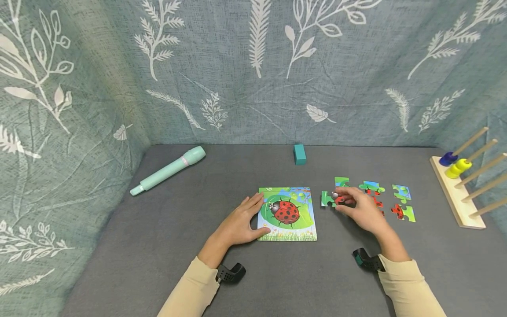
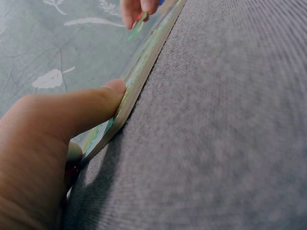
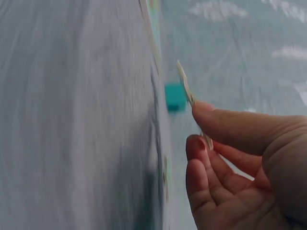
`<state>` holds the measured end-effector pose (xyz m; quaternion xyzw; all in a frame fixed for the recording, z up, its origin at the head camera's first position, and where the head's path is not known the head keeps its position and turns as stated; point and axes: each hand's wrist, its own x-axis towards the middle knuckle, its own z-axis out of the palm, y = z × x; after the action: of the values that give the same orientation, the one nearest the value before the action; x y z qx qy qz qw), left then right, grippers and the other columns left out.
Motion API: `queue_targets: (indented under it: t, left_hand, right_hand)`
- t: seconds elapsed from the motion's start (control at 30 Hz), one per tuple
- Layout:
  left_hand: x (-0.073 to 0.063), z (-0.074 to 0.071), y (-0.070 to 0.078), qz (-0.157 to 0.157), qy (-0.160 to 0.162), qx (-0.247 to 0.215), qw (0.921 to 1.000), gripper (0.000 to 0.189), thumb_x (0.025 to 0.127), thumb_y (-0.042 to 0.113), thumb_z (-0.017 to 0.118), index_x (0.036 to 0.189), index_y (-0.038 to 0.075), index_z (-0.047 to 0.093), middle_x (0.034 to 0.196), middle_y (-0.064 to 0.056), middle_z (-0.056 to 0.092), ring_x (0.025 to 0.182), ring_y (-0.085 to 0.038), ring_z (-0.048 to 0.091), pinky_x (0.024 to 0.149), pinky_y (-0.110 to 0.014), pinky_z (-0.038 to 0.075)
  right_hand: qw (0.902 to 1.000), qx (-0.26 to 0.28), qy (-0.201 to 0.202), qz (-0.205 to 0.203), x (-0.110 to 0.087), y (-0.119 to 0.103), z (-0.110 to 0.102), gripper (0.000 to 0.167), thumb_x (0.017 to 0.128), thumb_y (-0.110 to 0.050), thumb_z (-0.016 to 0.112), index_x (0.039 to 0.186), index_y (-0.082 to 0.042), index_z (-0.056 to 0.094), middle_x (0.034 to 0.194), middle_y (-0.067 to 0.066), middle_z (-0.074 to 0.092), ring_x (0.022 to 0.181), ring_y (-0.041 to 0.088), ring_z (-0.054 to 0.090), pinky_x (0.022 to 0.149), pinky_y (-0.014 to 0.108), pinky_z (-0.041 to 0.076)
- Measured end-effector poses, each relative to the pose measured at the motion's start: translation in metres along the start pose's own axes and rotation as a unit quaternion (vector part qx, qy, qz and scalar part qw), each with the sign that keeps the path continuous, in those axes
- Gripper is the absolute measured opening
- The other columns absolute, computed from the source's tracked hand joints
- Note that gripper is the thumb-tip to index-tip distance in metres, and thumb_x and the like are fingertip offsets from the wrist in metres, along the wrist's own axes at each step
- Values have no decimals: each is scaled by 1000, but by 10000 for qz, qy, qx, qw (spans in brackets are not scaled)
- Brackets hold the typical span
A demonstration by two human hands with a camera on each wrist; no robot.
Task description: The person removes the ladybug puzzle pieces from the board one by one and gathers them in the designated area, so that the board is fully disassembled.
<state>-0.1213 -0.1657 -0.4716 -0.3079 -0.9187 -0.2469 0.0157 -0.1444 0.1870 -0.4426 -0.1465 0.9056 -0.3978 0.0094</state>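
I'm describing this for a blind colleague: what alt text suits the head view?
A person's right hand pinches a green-and-red jigsaw piece while the left hand touches a square board picturing a red ladybird; loose multicoloured jigsaw pieces lie on a grey table.

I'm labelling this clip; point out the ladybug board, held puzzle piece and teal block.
Ladybug board [image 1: 286,213], head view: printed ladybug.
Held puzzle piece [image 1: 326,198], head view: green part.
Teal block [image 1: 299,154], head view: its middle.

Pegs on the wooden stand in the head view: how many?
5 pegs, in a row on the wooden stand at right: the farthest carries blue rings, the next yellow rings, the nearer three bare. None looks hidden.
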Motion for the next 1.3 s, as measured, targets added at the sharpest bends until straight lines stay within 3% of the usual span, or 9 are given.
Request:
queue_targets:
  t: [0.13,0.3,0.4,0.5,0.73,0.87,1.1,1.3]
  left_hand:
    - [0,0,0,-15,-52,4,10000,84,83,45,67,144,-3,35,154,-15,28,142,-28,28,120,-44,23]
    - [0,-1,1,-82,-105,-12,9999,84,83,44,68,145,-3,35,154,-15,28,142,-29,28,120,-45,23]
    - [1,-2,1,-142,-120,-71,9998,84,83,44,68,145,-2,35,155,-15,28,142,-29,28,120,-45,22]
    - [1,-2,1,-168,-131,-101,9997,85,83,44,68,145,-1,34,155,-14,27,143,-28,27,120,-44,22]
    - [2,-2,-1,-97,-92,-130,9998,85,82,44,68,145,-2,34,155,-14,27,143,-28,28,120,-44,22]
    - [2,-3,0,-81,-91,-110,9999,85,83,45,68,145,-2,35,155,-15,28,142,-29,28,120,-45,22]
    - [2,-3,-1,45,-78,-47,9999,85,83,47,67,144,-4,35,154,-16,28,142,-29,29,119,-45,23]
    - [2,-4,-2,85,-94,-163,9998,88,87,58,56,145,-4,32,155,-17,26,143,-29,27,120,-45,22]
  right_hand:
    - [10000,43,65,12,-5,13,-11,43,85,-9,71,125,-1,58,113,17,63,96,27,62,74,19,52]
    - [10000,21,45,49,-9,23,-18,42,86,-10,70,126,-1,58,117,18,62,92,8,59,75,15,51]
    - [10000,49,34,-11,-10,26,-20,42,85,-8,70,125,0,59,119,19,60,92,2,56,76,13,50]
    - [10000,-76,37,-21,-10,27,-21,41,84,-6,70,123,2,60,115,20,61,92,11,59,76,15,51]
    - [9962,-853,121,-92,-10,26,-20,40,82,-3,71,120,2,61,115,21,58,97,37,58,83,48,49]
    - [9951,-980,92,-60,-10,24,-20,42,82,-3,70,122,3,60,120,24,54,106,43,54,88,56,44]
    - [9953,-956,114,77,-11,15,-19,46,84,-4,68,128,1,55,124,24,51,108,43,53,89,58,44]
    - [9981,-606,-43,-65,-10,0,-10,48,83,-7,71,128,3,55,124,23,53,104,40,58,87,54,50]
